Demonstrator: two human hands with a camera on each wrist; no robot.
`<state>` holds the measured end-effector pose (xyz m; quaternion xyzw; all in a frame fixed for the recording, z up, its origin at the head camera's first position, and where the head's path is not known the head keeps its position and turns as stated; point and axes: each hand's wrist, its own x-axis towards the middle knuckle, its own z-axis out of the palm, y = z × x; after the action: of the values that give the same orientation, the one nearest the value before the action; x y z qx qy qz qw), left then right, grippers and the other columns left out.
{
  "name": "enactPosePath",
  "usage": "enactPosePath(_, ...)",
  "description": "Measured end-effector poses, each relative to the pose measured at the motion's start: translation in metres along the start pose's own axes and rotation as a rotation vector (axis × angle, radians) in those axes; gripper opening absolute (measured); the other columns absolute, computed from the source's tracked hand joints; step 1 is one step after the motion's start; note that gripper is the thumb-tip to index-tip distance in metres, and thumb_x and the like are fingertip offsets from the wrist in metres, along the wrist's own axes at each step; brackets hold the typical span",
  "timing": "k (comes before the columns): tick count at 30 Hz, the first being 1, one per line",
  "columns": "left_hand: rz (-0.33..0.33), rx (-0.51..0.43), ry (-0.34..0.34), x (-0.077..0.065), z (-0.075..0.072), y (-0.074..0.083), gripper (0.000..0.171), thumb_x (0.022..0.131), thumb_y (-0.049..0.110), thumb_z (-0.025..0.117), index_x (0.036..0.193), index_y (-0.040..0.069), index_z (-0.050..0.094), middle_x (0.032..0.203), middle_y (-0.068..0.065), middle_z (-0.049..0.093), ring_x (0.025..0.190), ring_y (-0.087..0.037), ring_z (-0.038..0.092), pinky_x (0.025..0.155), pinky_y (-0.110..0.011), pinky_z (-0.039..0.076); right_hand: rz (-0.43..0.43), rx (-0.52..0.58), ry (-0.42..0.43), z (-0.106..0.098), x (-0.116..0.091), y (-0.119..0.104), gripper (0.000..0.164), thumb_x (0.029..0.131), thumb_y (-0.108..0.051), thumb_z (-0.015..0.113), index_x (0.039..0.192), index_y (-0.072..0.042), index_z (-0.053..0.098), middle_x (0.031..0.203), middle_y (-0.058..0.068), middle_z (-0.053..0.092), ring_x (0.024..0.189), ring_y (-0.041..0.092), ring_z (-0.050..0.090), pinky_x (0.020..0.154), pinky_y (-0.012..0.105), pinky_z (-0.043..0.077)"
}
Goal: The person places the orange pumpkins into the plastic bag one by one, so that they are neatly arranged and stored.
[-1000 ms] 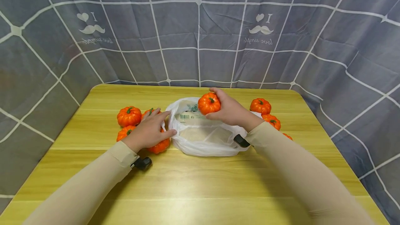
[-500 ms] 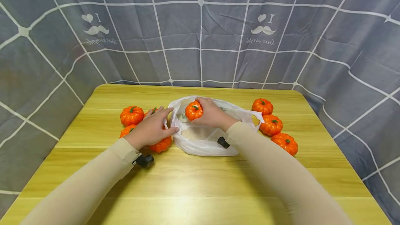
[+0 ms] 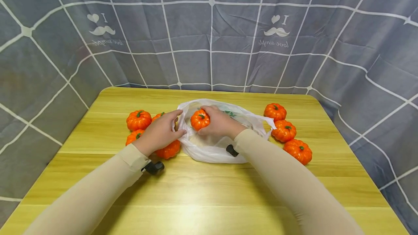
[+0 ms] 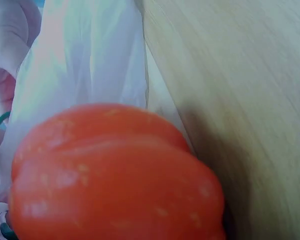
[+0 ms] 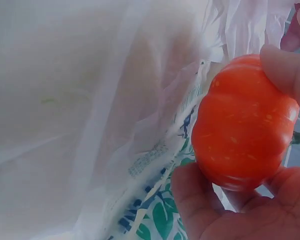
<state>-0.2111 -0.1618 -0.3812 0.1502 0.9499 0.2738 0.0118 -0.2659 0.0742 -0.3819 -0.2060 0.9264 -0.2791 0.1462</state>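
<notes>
A white plastic bag point(image 3: 212, 157) with green print lies with its mouth spread in the middle of the table. My right hand point(image 3: 219, 122) grips a small orange pumpkin point(image 3: 200, 119) with a green stem, over the bag's mouth. In the right wrist view, thumb and fingers wrap that pumpkin point(image 5: 245, 122) against the bag's plastic. My left hand point(image 3: 160, 131) holds the bag's left rim between thumb and fingers. Below it sits another pumpkin point(image 3: 169, 150), which fills the lower left wrist view; more pumpkins lie beside it, partly hidden by the hand.
To the left are further pumpkins point(image 3: 138, 120). A row of three pumpkins point(image 3: 284, 131) stands right of the bag, close to its loose handle point(image 3: 268, 120). The wooden table point(image 3: 209, 198) ends at a grey checked curtain point(image 3: 209, 39) behind.
My right hand has carried its pumpkin leftward and down into the bag's mouth. My left hand's fingers have drawn in around the rim. The right-hand row of pumpkins has come into fuller view.
</notes>
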Motion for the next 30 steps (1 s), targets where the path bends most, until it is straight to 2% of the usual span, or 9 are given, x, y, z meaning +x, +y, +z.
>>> enactPosePath(2,-0.009,-0.007,0.005,0.001,0.000,0.000,0.077,0.093,0.030,0.078,0.158,0.005,0.045,0.104,-0.010,0.067,0.088,-0.024,0.061,0.082,-0.041,0.055,-0.005,0.002,0.005,0.001,0.002,0.000,0.097,0.085,-0.030,0.087,0.164,-0.016,0.034,0.156,0.013,0.043,0.132,0.032,0.056,0.115,0.051,0.047)
enactPosePath(6,-0.021,-0.030,0.010,0.003,0.001,0.001,0.073,0.093,0.026,0.079,0.156,0.005,0.047,0.091,-0.007,0.062,0.076,-0.022,0.056,0.071,-0.036,0.049,0.000,-0.001,0.010,0.002,0.005,0.001,0.098,0.086,-0.029,0.087,0.166,-0.016,0.032,0.162,0.014,0.039,0.138,0.032,0.053,0.119,0.050,0.044)
enactPosePath(9,-0.025,-0.041,0.019,0.004,0.001,0.001,0.071,0.093,0.024,0.079,0.154,0.006,0.049,0.087,-0.006,0.060,0.073,-0.021,0.054,0.067,-0.033,0.047,0.015,-0.006,0.005,0.003,0.008,0.001,0.098,0.087,-0.028,0.086,0.166,-0.015,0.030,0.167,0.013,0.036,0.143,0.032,0.049,0.123,0.049,0.039)
enactPosePath(16,-0.031,-0.051,0.034,0.004,0.001,0.001,0.067,0.094,0.021,0.078,0.153,0.007,0.050,0.086,-0.006,0.061,0.072,-0.021,0.054,0.066,-0.032,0.048,0.041,-0.027,-0.014,0.005,0.013,0.002,0.099,0.089,-0.029,0.086,0.167,-0.015,0.028,0.169,0.010,0.036,0.149,0.031,0.045,0.127,0.048,0.034)
enactPosePath(30,-0.051,-0.058,0.038,0.004,0.000,0.003,0.065,0.094,0.020,0.077,0.153,0.007,0.050,0.085,-0.005,0.061,0.074,-0.020,0.055,0.070,-0.032,0.048,0.026,-0.038,-0.028,0.008,0.018,0.000,0.101,0.087,-0.027,0.088,0.167,-0.016,0.028,0.168,0.012,0.037,0.149,0.031,0.044,0.128,0.048,0.032)
